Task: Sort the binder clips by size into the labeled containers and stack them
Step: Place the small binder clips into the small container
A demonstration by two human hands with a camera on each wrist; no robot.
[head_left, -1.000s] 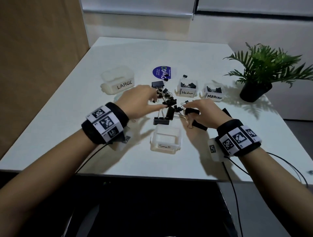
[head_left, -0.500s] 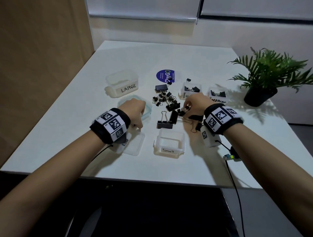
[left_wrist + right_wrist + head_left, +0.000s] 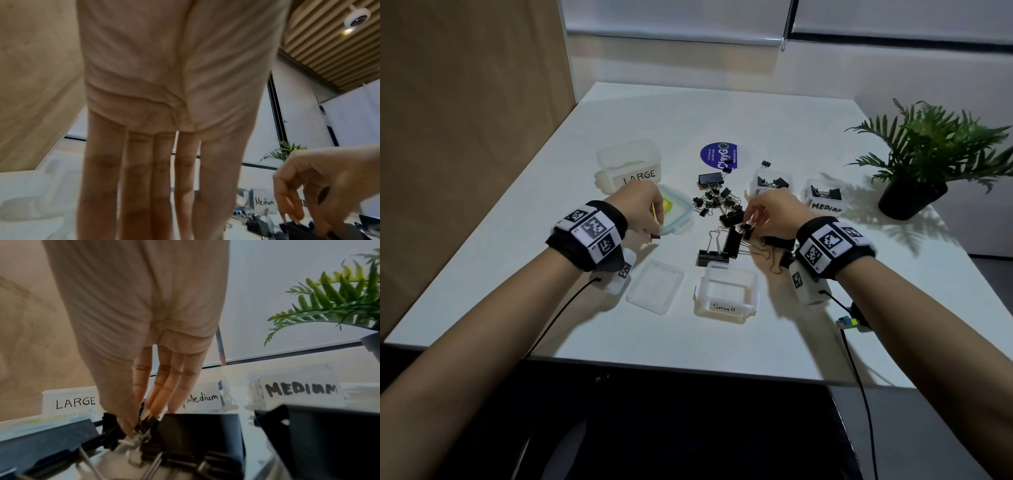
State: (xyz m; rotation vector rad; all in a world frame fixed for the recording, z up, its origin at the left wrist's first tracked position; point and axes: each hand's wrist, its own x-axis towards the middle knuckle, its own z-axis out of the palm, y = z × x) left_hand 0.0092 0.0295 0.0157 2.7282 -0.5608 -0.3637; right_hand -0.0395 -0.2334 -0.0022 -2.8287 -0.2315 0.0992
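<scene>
Several black binder clips (image 3: 717, 205) of mixed sizes lie heaped at the table's middle. My right hand (image 3: 751, 222) reaches into the heap and pinches a small binder clip (image 3: 747, 230) between thumb and fingers; the right wrist view shows the same small binder clip (image 3: 147, 421) among large ones. My left hand (image 3: 654, 229) hovers left of the heap with fingers (image 3: 139, 178) pointing straight down. A small dark thing shows at its tips, unclear what. The open Small container (image 3: 724, 307) stands nearest me. The LARGE container (image 3: 643, 175) and two Medium containers (image 3: 756, 183) (image 3: 825, 205) stand behind.
A clear lid (image 3: 655, 291) lies left of the Small container, and a teal-rimmed lid (image 3: 681, 219) sits under my left hand. A potted plant (image 3: 914, 192) stands far right, a purple sticker (image 3: 719, 156) behind the heap. A cable plug (image 3: 849, 322) lies by my right forearm.
My left hand pulled out of the heap and back to the left, over the teal lid. My right hand shifted forward into the heap and took a small clip in its fingertips.
</scene>
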